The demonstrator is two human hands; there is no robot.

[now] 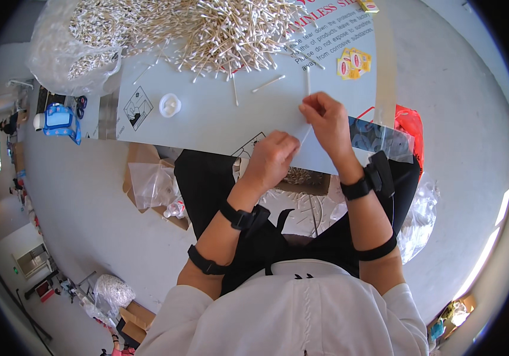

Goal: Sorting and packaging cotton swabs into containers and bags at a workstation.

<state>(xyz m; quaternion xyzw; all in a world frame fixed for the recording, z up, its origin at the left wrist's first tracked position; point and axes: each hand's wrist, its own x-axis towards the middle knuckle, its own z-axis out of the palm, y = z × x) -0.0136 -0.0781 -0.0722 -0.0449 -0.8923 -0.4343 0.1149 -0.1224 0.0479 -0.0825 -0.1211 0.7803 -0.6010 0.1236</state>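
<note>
My left hand (271, 159) is above the near table edge, its fingers curled closed. To its right and slightly farther, my right hand (328, 121) is closed, thumb and fingers pinched together. A thin, pale, partly see-through sliver shows between the two hands; what it is and what the fingers grip cannot be made out. Just beyond my right fingertips is a single cotton swab (308, 80); whether it touches them is unclear. A large heap of cotton swabs (230, 35) covers the far part of the table (201, 121). Another loose cotton swab (268, 83) lies in front of the heap.
A clear bag of swabs (43, 56) stands far left, with a small round white container (170, 105) nearer. Yellow packets (354, 63) lie at the right. An open cardboard box (138, 188) is below the table, left of my legs; a red bag (409, 121) hangs right.
</note>
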